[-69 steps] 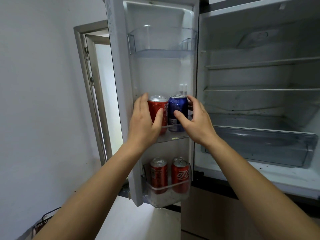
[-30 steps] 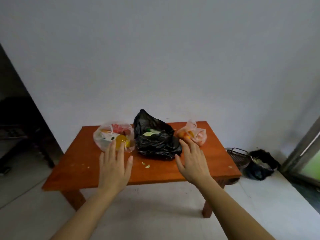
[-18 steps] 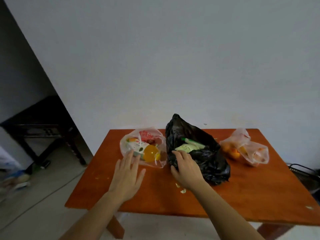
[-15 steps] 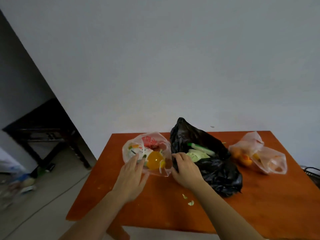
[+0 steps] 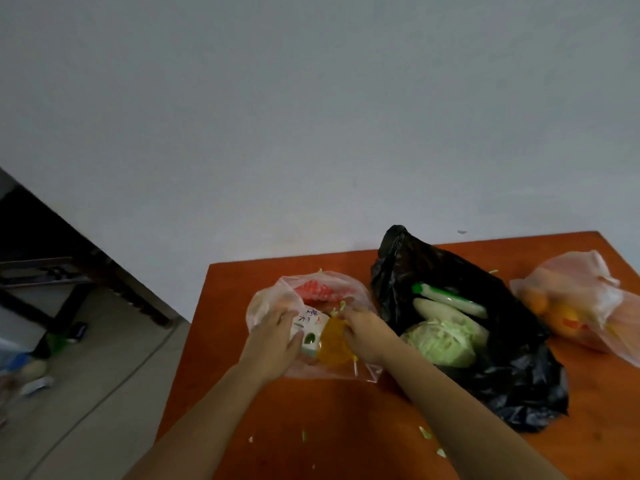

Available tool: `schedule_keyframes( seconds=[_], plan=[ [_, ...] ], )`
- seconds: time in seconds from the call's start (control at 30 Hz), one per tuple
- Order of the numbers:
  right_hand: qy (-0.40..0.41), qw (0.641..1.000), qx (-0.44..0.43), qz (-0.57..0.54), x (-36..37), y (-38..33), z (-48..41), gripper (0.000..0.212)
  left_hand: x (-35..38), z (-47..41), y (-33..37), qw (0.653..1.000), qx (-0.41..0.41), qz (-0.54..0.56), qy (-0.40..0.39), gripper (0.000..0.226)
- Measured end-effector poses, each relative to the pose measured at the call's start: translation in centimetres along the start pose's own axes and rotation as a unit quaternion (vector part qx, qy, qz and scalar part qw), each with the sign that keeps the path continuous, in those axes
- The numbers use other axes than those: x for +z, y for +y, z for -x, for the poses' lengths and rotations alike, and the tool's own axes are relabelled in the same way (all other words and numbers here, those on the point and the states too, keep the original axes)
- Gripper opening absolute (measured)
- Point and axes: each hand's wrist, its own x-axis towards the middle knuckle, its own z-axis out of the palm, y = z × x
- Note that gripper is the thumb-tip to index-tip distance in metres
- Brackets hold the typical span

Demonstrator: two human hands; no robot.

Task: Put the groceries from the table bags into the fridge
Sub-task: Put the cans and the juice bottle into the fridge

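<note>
While both forearms reach over the tabletop (image 5: 329, 427), the left hand (image 5: 277, 336) grips a white carton (image 5: 308, 329) inside the clear bag (image 5: 263, 303), whose rim the right hand (image 5: 363, 332) pinches; a translucent orange tub (image 5: 334, 346) touches the carton

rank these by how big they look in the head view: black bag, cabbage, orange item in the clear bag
1. black bag
2. cabbage
3. orange item, partly hidden under the right hand, so its full size is unsure
</note>
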Motion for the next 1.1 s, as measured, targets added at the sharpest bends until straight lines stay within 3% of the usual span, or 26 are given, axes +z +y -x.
schedule_keyframes(
  seconds=[0.13,0.23,0.37,0.5,0.7,0.9,1.0,1.1],
  plan=[
    [-0.009,0.999,0.045,-0.009,1.5,-0.9,-4.1,0.033,0.0,-5.0,-5.3,0.999,-0.036,0.005,0.0,0.051],
    [-0.068,0.993,0.093,-0.017,3.0,-1.3,-7.8,0.028,1.0,-7.9,-8.2,0.997,-0.051,0.045,-0.024,0.041],
    [-0.091,0.986,0.137,-0.024,4.7,-1.1,-12.3,0.046,2.9,-9.9,-10.9,0.994,-0.064,0.052,-0.068,0.063],
    [-0.037,0.982,0.176,-0.053,5.5,-1.1,-15.5,0.074,3.9,-10.5,-11.8,0.989,-0.08,0.082,-0.096,0.077],
    [0.005,0.988,0.149,0.044,6.7,-0.7,-17.9,0.081,4.3,-11.7,-11.9,0.989,-0.079,0.085,-0.095,0.09],
    [-0.049,0.986,0.078,0.14,5.4,-0.8,-19.6,0.084,4.4,-11.8,-11.7,0.989,-0.087,0.071,-0.094,0.093],
    [-0.037,0.977,0.107,0.182,5.3,-0.2,-19.4,0.085,4.4,-11.5,-11.7,0.99,-0.084,0.077,-0.087,0.091],
    [-0.074,0.978,0.125,0.15,5.6,0.5,-18.6,0.091,4.7,-10.9,-11.9,0.99,-0.08,0.08,-0.083,0.091]
  ],
)
